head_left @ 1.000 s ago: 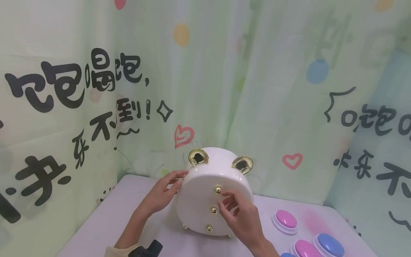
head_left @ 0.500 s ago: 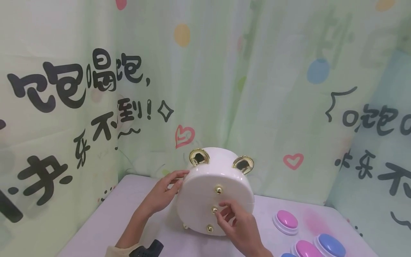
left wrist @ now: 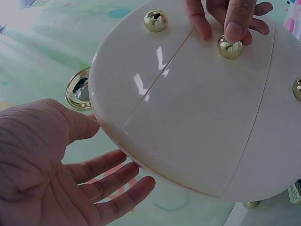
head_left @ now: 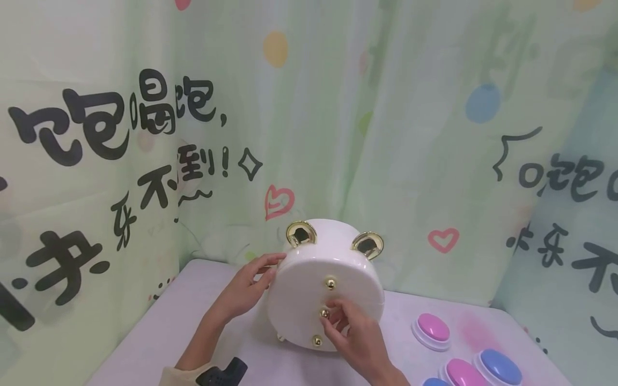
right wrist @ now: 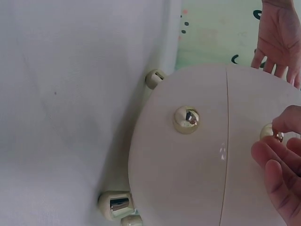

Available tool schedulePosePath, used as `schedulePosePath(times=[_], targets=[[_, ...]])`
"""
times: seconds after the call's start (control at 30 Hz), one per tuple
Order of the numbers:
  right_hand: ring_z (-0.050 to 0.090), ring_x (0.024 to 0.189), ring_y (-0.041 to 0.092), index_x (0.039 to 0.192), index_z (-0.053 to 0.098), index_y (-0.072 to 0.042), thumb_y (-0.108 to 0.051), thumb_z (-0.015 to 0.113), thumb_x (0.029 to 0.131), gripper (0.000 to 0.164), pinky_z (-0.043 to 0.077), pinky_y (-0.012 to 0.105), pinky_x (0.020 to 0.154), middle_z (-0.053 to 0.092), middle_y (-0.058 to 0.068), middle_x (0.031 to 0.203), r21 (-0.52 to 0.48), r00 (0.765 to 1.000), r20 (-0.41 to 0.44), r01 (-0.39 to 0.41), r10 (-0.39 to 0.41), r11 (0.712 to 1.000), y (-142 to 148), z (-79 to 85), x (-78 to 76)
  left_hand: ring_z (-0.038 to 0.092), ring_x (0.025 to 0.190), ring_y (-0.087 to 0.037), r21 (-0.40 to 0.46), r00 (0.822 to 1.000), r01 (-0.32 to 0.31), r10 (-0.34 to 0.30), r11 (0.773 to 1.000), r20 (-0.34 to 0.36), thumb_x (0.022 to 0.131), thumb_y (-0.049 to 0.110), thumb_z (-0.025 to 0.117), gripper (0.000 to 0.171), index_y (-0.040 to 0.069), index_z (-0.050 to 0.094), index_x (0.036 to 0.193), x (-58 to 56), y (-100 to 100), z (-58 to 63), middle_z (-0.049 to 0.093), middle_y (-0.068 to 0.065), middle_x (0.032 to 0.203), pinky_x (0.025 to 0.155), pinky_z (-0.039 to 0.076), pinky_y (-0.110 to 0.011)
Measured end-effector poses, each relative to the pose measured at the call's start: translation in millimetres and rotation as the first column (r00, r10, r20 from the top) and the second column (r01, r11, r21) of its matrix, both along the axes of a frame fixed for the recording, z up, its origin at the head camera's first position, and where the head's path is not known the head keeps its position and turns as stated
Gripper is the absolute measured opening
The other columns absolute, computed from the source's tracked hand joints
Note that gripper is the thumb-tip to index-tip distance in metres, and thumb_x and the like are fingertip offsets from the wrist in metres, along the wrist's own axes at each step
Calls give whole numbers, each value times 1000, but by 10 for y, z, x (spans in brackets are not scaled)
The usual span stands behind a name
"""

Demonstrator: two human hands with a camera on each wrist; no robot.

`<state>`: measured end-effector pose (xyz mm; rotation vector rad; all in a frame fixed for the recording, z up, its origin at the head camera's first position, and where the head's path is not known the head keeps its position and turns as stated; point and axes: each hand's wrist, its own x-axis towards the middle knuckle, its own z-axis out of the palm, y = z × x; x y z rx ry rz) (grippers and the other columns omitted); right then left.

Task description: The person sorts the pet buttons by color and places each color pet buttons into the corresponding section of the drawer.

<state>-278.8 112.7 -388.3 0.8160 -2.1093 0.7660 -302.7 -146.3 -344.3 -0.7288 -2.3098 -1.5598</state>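
Note:
A glossy white round drawer box (head_left: 294,305) stands upright on the table, with three gold knobs down its front and two gold ear shapes on top. My right hand (head_left: 359,338) pinches the middle knob (head_left: 325,314) between thumb and fingertips. Seams above and below that knob show in the left wrist view, and the drawer front (left wrist: 188,122) between them sits flush. The upper knob (head_left: 330,283) and lower knob (head_left: 317,341) are untouched. My left hand (head_left: 243,289) rests against the box's left side, fingers loosely extended; some fingertips are hidden behind its edge.
Right of the box lie round push-button-like discs on white bases, pink (head_left: 433,327) and blue (head_left: 501,366) among them. A pale table (head_left: 154,332) carries everything. Printed curtains (head_left: 410,187) hang close behind and on both sides.
My right hand has moved slightly left and down from beside the front onto the middle knob. The left hand has stayed on the box's side.

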Motion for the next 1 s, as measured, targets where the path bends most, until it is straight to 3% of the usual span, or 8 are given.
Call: schedulePosePath(times=[0.43,1.0], targets=[[57,62,-4,93,60,-12,0,79,70,32,47,10,53,64,-12,74,44,998,9,-65,65,997,-11,0,-86,55,118,-29,4,1000,-3,3,1000,-4,101,17,48,35,20,53,135,-20,-2,24,55,-6,134,88,52,-38],[54,64,-6,93,60,-15,-1,79,70,33,45,9,54,61,-16,76,67,1000,6,-13,13,998,-15,-66,-64,54,120,-30,-2,1000,-8,8,1000,5,101,16,47,35,20,52,136,-16,5,-3,54,-6,135,88,52,-40]])
